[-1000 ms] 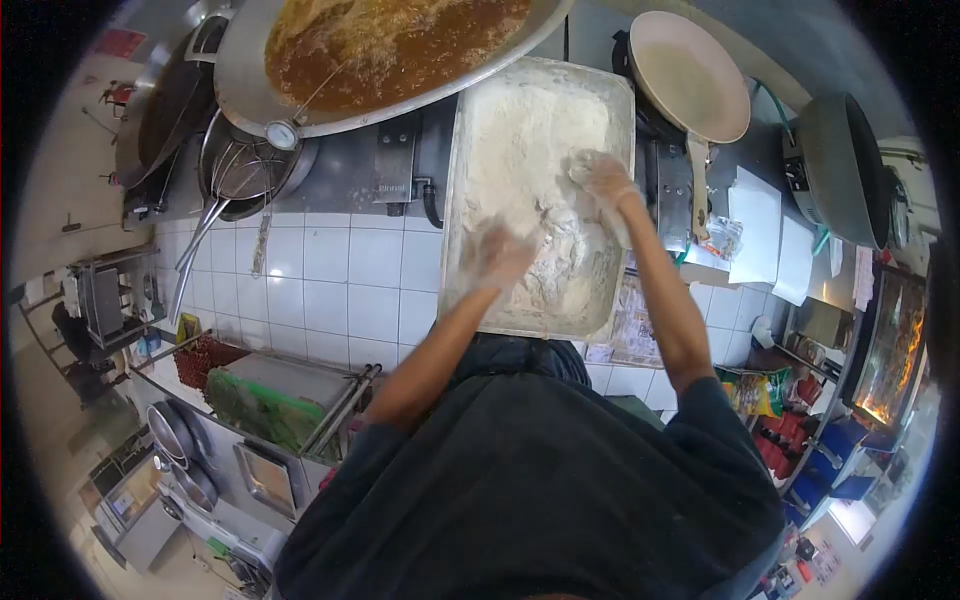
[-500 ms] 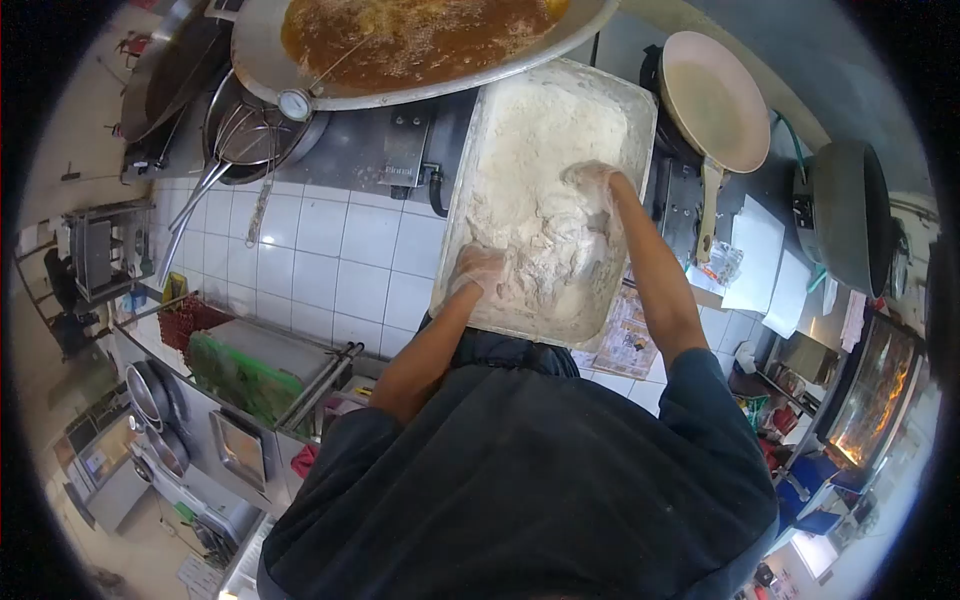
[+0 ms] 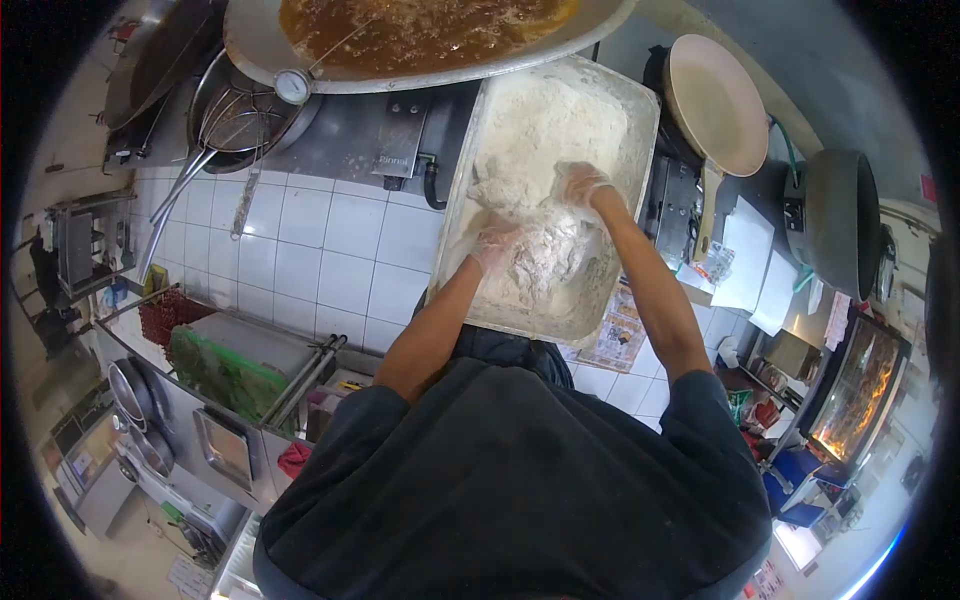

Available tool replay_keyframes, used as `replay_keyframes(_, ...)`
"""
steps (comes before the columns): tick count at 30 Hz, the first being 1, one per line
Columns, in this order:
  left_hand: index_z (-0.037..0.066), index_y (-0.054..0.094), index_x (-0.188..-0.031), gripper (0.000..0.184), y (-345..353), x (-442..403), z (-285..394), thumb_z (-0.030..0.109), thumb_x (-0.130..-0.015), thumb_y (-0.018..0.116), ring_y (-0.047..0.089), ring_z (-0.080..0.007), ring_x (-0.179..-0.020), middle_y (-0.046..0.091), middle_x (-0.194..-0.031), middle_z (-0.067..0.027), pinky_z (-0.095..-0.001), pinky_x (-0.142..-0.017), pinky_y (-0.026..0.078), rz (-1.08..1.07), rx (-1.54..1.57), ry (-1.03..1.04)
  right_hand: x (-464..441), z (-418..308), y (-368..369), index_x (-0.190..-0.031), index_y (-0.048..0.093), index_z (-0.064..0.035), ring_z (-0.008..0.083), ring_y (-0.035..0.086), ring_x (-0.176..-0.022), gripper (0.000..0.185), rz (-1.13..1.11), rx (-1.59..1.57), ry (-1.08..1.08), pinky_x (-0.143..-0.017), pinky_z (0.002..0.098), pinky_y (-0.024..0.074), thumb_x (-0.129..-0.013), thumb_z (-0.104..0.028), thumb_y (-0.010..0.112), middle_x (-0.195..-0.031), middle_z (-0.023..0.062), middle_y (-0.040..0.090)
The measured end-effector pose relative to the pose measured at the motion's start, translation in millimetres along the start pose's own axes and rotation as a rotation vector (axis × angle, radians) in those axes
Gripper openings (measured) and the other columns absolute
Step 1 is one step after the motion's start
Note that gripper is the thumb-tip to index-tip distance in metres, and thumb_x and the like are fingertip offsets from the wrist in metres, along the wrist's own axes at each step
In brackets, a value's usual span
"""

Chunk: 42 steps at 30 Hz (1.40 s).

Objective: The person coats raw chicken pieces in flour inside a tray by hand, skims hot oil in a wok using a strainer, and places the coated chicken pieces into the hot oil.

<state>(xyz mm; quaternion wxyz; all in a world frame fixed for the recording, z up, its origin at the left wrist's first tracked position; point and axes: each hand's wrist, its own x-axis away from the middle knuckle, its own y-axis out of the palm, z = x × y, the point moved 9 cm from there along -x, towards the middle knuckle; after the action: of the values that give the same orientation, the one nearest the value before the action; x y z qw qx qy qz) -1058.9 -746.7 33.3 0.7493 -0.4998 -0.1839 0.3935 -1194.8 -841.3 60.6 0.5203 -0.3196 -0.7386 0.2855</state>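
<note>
A deep metal tray (image 3: 447, 262) holds white flour (image 3: 545, 110), with lumpy flour-coated pieces (image 3: 548, 255) in its near half; what they are under the coating I cannot make out. Both my hands are inside the tray in clear plastic gloves dusted with flour. My left hand (image 3: 494, 243) touches the coated pieces on the left side, its fingers smeared by motion. Farther up and to the right, my right hand (image 3: 583, 187) is at the upper edge of the pieces. Flour and blur hide how far its fingers are closed.
Beyond the tray stands a wide pan (image 3: 440, 72) of bubbling brown oil with a dial thermometer (image 3: 292, 87) at its rim. Strainers (image 3: 240, 130) rest in a pot at left. A frying pan (image 3: 715, 105) sits at right. White wall tiles (image 3: 350, 225) show left of the tray.
My left hand has moved up and right, into the coated pieces. My right hand has shifted slightly left. The flour and pieces between them have been pushed about.
</note>
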Motion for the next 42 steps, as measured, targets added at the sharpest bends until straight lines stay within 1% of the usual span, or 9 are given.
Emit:
replay_keyframes(5,0.018,0.059,-0.119,0.039,4,10,-19,0.031,-0.082,0.056,0.058,-0.0335,-0.095,0.062,-0.109,-0.0168,-0.0412,-0.087,0.044,-0.337,0.335,-0.304,-23,16,33,-0.112,0.062,-0.0064,0.0318,0.062,-0.094,0.051,0.033,-0.078,-0.361,-0.085,0.0372,0.0484,-0.069,-0.03,0.075,-0.104,0.0191,0.064)
replay_keyframes(10,0.01,0.062,-0.11,0.038,-27,20,-23,0.029,-0.077,0.064,0.06,-0.0345,-0.088,0.064,-0.098,-0.0167,-0.0435,-0.084,0.045,-0.052,0.511,-0.375,19,32,6,-0.112,0.061,-0.0041,0.0313,0.063,-0.086,0.039,0.222,-1.144,-0.114,-0.08,0.0346,0.0497,-0.077,-0.02,0.068,-0.095,0.0178,0.066)
replay_keyframes(13,0.004,0.062,-0.102,0.04,-24,20,-37,0.028,-0.072,0.07,0.061,-0.0347,-0.087,0.063,-0.093,-0.0182,-0.0447,-0.081,0.046,-0.026,0.62,-0.61,33,33,-3,-0.117,0.057,-0.0001,0.0274,0.06,-0.103,0.045,0.524,-0.537,-0.062,-0.091,0.0369,0.0457,-0.075,-0.014,0.063,-0.107,0.0176,0.064)
replay_keyframes(16,-0.001,0.06,-0.095,0.04,-32,24,-31,0.026,-0.069,0.072,0.061,-0.0351,-0.084,0.062,-0.089,-0.021,-0.0438,-0.076,0.048,-0.032,0.336,-0.669,-5,60,33,-0.115,0.058,-0.001,0.0341,0.06,-0.099,0.041,0.297,-0.012,0.14,-0.091,0.0394,0.045,-0.079,-0.021,0.058,-0.103,0.0198,0.063)
replay_keyframes(22,-0.005,0.056,-0.081,0.028,-42,26,-34,0.018,-0.07,0.067,0.059,-0.0354,-0.076,0.059,-0.08,-0.0228,-0.0443,-0.067,0.047,0.146,0.291,-0.742,10,7,-42,-0.103,0.062,0.0012,0.0377,0.06,-0.091,0.029,0.453,0.27,-0.015,-0.084,0.0415,0.0477,-0.079,-0.012,0.052,-0.098,0.0229,0.063)
replay_keyframes(34,-0.004,0.054,-0.081,0.019,-75,12,-21,0.012,-0.072,0.06,0.055,-0.041,-0.081,0.054,-0.078,-0.0241,-0.0491,-0.076,0.044,0.176,0.354,-0.684,-77,-45,22,-0.127,0.048,-0.0084,0.0266,0.053,-0.113,0.043,-0.053,0.417,-0.755,-0.094,0.0334,0.0441,-0.084,-0.008,0.051,-0.123,0.0156,0.053)
replay_keyframes(37,-0.004,0.055,-0.081,0.019,-71,10,-19,0.012,-0.071,0.06,0.055,-0.0408,-0.085,0.054,-0.083,-0.0247,-0.0488,-0.077,0.043,0.16,0.319,-0.618,-83,-30,7,-0.124,0.051,-0.007,0.0279,0.055,-0.111,0.047,-0.055,0.261,-0.777,-0.095,0.0341,0.0436,-0.078,-0.006,0.057,-0.12,0.0159,0.055)
replay_keyframes(40,-0.005,0.057,-0.085,0.029,-60,9,-23,0.016,-0.066,0.065,0.055,-0.039,-0.087,0.056,-0.086,-0.0242,-0.047,-0.079,0.043,0.06,0.353,-0.693,-37,-35,-29,-0.124,0.052,-0.01,0.0324,0.057,-0.104,0.049,-0.256,0.103,-0.371,-0.092,0.0383,0.0446,-0.077,-0.02,0.064,-0.118,0.0199,0.057)
replay_keyframes(42,-0.004,0.057,-0.084,0.028,-61,8,-18,0.015,-0.066,0.065,0.055,-0.0393,-0.085,0.056,-0.085,-0.024,-0.0471,-0.077,0.043,0.048,0.371,-0.699,-49,-10,1,-0.117,0.055,-0.0072,0.0353,0.06,-0.093,0.049,-0.096,0.05,-0.529,-0.084,0.0414,0.0467,-0.076,-0.031,0.065,-0.1,0.0213,0.063)
